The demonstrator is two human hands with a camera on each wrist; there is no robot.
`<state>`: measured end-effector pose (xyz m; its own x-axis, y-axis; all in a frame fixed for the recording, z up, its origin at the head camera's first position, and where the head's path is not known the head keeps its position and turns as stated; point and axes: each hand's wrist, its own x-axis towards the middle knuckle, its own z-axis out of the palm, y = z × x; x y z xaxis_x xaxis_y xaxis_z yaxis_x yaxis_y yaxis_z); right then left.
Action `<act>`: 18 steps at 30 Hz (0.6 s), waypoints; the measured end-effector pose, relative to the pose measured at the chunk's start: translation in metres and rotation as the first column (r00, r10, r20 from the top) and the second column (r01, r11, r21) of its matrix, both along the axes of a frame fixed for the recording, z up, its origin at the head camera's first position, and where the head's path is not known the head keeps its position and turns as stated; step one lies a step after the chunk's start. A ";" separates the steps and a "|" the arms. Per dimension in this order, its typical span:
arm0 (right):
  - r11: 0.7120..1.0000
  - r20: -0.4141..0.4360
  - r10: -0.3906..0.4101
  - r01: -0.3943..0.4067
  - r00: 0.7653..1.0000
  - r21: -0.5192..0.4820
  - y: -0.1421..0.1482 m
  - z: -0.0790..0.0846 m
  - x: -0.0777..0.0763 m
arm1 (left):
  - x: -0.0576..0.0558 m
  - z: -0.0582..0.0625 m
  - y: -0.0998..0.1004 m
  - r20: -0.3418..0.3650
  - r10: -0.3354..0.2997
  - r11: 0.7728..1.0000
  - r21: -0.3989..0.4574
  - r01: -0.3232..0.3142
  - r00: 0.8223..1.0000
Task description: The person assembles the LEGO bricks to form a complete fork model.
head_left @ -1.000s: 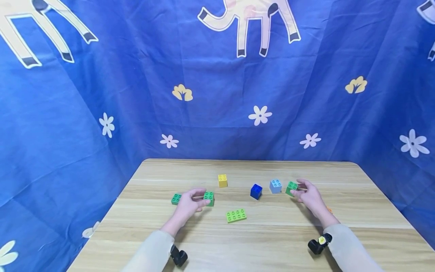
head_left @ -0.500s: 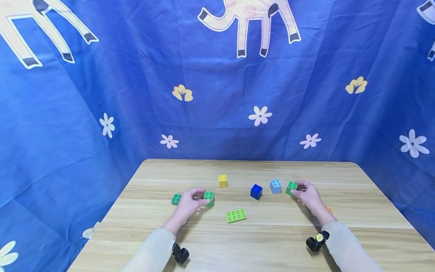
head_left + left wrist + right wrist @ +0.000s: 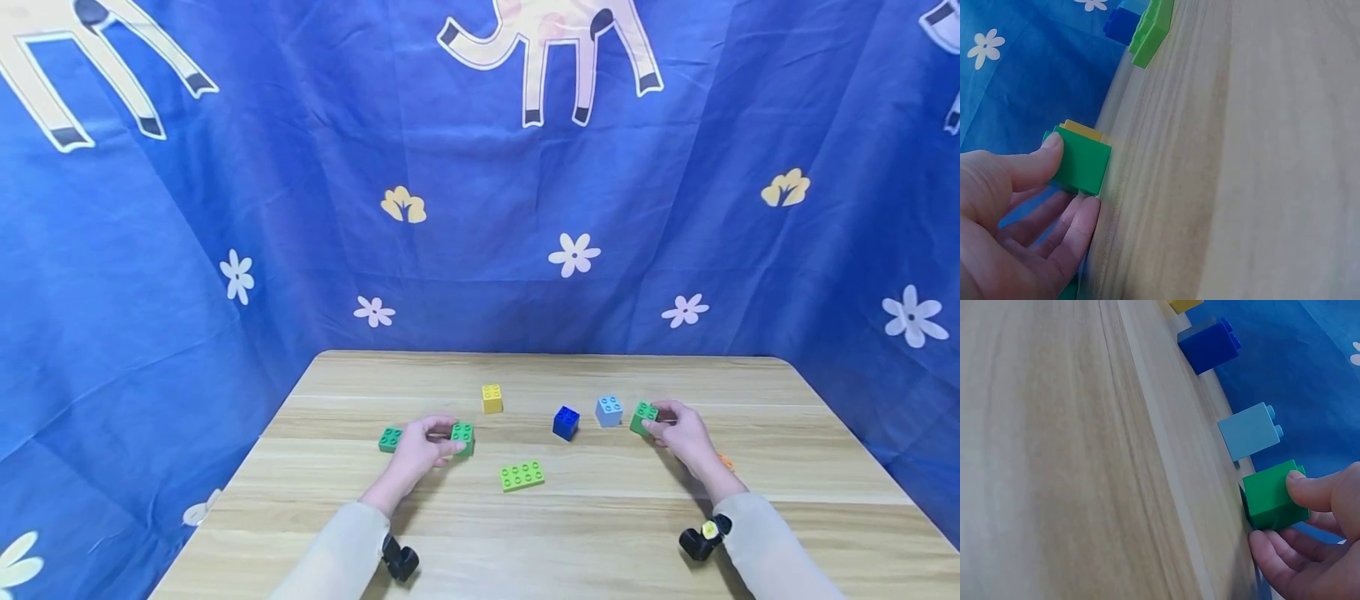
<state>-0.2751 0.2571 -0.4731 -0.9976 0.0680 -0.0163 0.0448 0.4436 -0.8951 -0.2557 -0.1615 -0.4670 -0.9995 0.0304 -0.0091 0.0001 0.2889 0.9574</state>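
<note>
My left hand pinches a green building brick with four-stud top, thumb on its near face; the left wrist view shows the thumb pressed on that side. On the right, my right hand holds a second green brick between thumb and fingers. In the right wrist view this green brick is slightly tilted, with the fingertips low by its base. A light blue brick stands just left of it. Behind the left hand's wrist side lies another green brick, partly covered by the hand.
Between the hands lie a flat lime green brick and a dark blue brick. Farther back stands a yellow brick. An orange piece peeks out beside the right wrist. The wooden table ends at a blue patterned curtain.
The right hand's index finger has drawn in toward its green brick, and that wrist has shifted slightly. The left hand and its brick look almost unmoved.
</note>
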 end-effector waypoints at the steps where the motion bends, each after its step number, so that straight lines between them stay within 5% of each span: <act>1: 1.000 0.001 -0.001 0.001 1.000 0.000 0.000 0.001 0.001 | 0.000 -0.001 0.000 0.000 0.003 1.000 -0.001 -0.003 1.000; 18: 0.999 -0.026 0.044 -0.044 0.999 0.001 0.003 0.001 0.016 | 0.003 0.000 0.004 0.014 0.023 0.999 0.024 -0.024 1.000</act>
<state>-0.2595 0.2602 -0.4719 -0.9997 0.0244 0.0097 0.0022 0.4453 -0.8954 -0.2524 -0.1578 -0.4673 -0.9997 0.0074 -0.0227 -0.0199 0.2654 0.9639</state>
